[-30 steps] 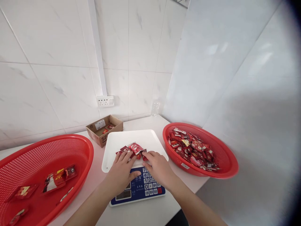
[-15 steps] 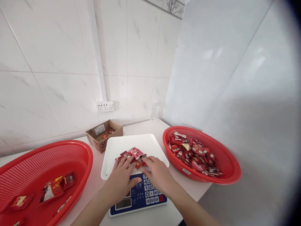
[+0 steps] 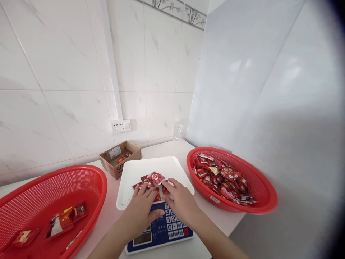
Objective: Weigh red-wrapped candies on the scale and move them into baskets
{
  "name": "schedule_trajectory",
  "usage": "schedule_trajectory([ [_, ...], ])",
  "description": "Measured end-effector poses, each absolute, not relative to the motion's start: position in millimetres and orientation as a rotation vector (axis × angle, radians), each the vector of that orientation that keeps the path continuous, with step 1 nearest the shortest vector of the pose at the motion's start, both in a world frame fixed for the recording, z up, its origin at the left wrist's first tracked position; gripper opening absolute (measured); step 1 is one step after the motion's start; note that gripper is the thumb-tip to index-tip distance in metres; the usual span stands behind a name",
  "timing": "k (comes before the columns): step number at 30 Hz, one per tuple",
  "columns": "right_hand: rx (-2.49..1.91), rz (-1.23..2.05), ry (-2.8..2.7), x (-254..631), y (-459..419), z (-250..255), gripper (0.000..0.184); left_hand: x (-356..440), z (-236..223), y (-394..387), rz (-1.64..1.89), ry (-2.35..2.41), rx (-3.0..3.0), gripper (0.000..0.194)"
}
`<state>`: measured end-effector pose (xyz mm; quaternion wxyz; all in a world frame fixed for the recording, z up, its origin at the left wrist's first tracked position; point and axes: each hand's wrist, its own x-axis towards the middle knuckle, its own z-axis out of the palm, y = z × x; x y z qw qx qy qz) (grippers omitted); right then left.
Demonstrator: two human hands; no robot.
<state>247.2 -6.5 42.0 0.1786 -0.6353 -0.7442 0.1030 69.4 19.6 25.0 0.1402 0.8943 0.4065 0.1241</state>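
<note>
Packets [image 3: 156, 177] lie on the front part of the scale [image 3: 151, 164]. Left of the scale stands a basket [image 3: 102, 180] with several packets in it; right, a basket [image 3: 265, 204] holding a heap. Behind-left of the scale sits a box [image 3: 110, 167] containing packets; a bottle [image 3: 177, 131] stands behind it, by the wall [image 3: 161, 115].

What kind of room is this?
Maybe a small packing room: a blue-and-white electronic scale has small shiny red packets on it, and a big red plastic basket beside it holds lots more.

Packets [image 3: 156, 177] glossy film; tray [image 3: 151, 163] smooth plastic; box [image 3: 110, 168] matt cardboard.
</note>
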Motion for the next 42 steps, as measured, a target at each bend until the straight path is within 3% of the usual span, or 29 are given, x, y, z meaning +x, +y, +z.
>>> schedule_trajectory([
  [4, -1.759, 0.255, -2.164, 245, -1, 39, 0.043, 68, 28, 18, 0.404, 1.097, 2.538, 0.046],
  [12, -1.766, 0.259, -2.150, 245, -3, 37, 0.043, 60, 28, 18, 0.462, 1.060, 2.581, 0.051],
  [19, -1.740, 0.238, -2.142, 248, -9, 39, 0.039, 48, 28, 25, 0.506, 1.284, 2.494, 0.034],
  [31, -1.611, 0.211, -2.196, 241, -10, 34, 0.032, 42, 20, 30, 0.496, 1.247, 2.527, 0.049],
  [42, -1.545, 0.129, -2.183, 248, -10, 23, 0.027, 36, 26, 31, 0.591, 1.249, 2.434, 0.035],
])
